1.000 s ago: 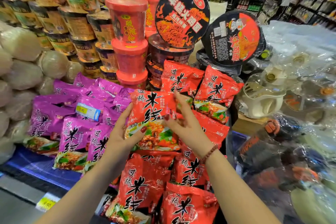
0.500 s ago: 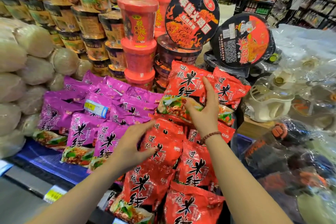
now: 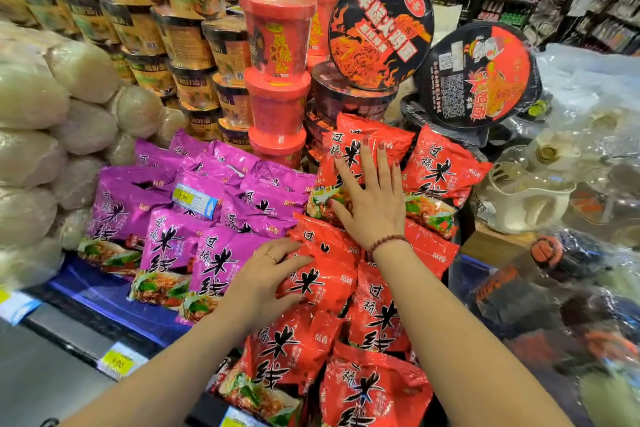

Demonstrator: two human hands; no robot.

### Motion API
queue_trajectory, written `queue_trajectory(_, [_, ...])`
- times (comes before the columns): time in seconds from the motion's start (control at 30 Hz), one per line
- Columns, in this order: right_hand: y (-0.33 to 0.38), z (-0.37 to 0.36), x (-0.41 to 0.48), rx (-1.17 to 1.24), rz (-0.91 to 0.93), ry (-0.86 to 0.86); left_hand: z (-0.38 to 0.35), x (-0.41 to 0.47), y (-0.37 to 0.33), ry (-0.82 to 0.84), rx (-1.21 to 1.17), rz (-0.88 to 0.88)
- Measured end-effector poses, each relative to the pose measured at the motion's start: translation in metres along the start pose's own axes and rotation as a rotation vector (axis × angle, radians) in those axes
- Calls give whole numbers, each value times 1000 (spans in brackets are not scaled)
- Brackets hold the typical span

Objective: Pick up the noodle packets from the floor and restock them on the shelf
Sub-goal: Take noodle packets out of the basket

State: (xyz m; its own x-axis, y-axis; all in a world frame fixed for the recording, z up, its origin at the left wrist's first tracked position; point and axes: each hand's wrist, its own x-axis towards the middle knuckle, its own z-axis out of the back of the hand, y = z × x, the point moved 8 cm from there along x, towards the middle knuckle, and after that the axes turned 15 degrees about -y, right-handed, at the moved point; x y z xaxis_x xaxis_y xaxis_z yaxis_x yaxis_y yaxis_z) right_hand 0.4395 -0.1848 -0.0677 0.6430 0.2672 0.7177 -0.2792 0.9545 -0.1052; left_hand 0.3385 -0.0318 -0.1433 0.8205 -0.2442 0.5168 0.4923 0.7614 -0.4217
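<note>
My right hand lies flat on the upper red packet, fingers straight and spread, palm pressing it down at the top of the red pile on the shelf. Half a second ago that hand pinched this packet by its lower edge while setting it there; a second ago both my hands held it in the air in front of the display. Now nothing is gripped on that side, and the packet leans back against the dark round bowls with another red packet just beside it on the right. The bead bracelet sits at my wrist.

My left hand stays lower down, on the lower red packet, about where it was half a second ago. Its fingers curve over the top of the packet's left edge and the thumb comes in from below, so I am holding that edge loosely between them. A thin ring shows on one finger.

The purple packets lie to the left of the red ones, touching them along the seam where my left hand rests. The stack of red cups stands behind, between the purple packets and the bowls. A yellow price tag is fixed to the shelf's front rail.
</note>
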Motion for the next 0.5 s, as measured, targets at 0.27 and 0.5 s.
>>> queue_trajectory(0.27, [-11, -15, -2, -60, -42, 243, 0, -3, 4, 36, 21, 53])
queue_trajectory(0.5, [7, 30, 5, 80, -119, 169, 32, 1, 0, 4, 16, 72])
